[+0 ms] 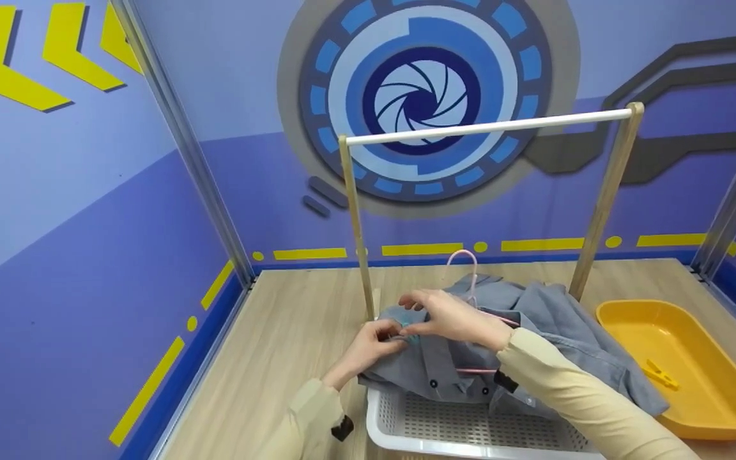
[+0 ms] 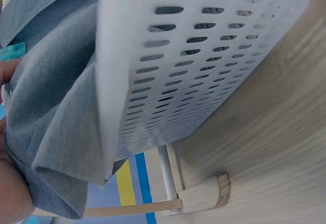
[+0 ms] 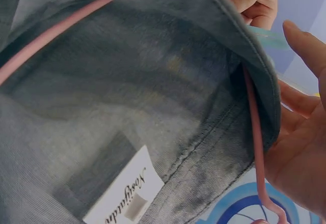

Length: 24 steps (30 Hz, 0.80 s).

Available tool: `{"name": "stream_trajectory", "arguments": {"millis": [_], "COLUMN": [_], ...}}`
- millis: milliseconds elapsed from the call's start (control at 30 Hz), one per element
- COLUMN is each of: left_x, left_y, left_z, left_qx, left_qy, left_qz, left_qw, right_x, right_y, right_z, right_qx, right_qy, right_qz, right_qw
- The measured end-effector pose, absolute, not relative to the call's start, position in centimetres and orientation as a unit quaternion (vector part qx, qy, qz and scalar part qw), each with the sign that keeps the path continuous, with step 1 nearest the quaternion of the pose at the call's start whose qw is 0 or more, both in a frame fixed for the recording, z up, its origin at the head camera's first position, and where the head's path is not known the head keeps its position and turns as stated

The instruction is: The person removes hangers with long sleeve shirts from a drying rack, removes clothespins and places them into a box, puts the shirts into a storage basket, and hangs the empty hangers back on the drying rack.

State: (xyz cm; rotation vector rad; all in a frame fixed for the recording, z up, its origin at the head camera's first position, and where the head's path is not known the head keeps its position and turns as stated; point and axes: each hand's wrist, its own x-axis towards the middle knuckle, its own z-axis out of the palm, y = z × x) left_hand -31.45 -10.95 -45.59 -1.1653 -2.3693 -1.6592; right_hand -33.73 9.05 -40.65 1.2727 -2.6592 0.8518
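Fingers first: we see the left hand (image 1: 374, 348) pinching an edge of the grey shirt (image 1: 559, 319), thumb and forefinger close together. We record the right hand (image 1: 454, 316) just beside it, holding nothing that we can make out, thumb and fingers apart; whether it touches the cloth we cannot tell. Between the two hands we note a small teal piece (image 2: 12, 51) at the shirt's edge, its shape mostly hidden. Shirt lies beneath both hands and spreads out to the right of the right one. Inside it runs a pink hanger (image 1: 476, 371), its hook standing just beyond the right hand; the right wrist view also gives us a white label (image 3: 127, 193) within the garment. Below the hands, on the wearer's side, we find a white basket (image 1: 444, 449) with slotted walls, the shirt draped over it. Beyond the hands stands a rack (image 1: 489, 129) with a white bar and wooden posts. Well to the right of both, a yellow tray (image 1: 694, 358) contains a yellow clothespin (image 1: 660, 374).
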Motion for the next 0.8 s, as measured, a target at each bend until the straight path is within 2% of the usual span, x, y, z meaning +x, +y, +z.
{"name": "stream_trajectory", "arguments": {"millis": [800], "left_x": [-31.15], "left_y": [-11.00], "left_z": [-45.61], "left_qx": [-0.365], "left_qy": [-0.767], "left_qz": [-0.528], "left_qw": [0.016], "right_x": [-33.95], "right_y": [8.64], "right_z": [-41.43], "right_qx": [0.441], "right_qy": [-0.847], "right_qz": [0.293], "right_qw": [0.045]}}
